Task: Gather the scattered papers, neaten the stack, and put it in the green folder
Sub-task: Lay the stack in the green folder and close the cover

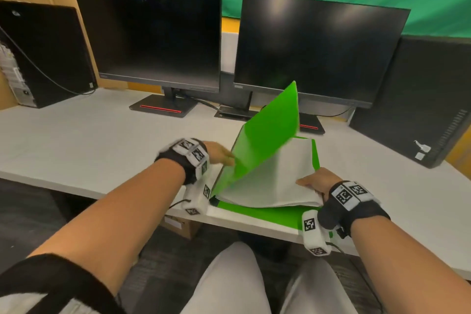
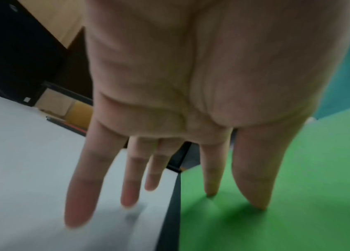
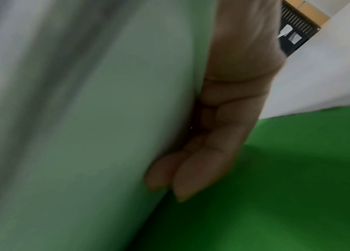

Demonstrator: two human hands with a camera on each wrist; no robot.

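The green folder (image 1: 265, 135) lies on the desk (image 1: 89, 140). The left hand (image 1: 219, 153), fingers (image 2: 211, 178) spread, props its cover up. The right hand (image 1: 316, 182) pinches the papers (image 1: 270, 181), sliding them inside.

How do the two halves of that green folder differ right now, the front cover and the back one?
The front cover stands tilted up off the desk; the back cover lies flat on it. The front cover is bare, touched by the left hand with straight fingers; the back cover carries the paper stack, which the right hand holds at its near corner. Both are the same bright green.
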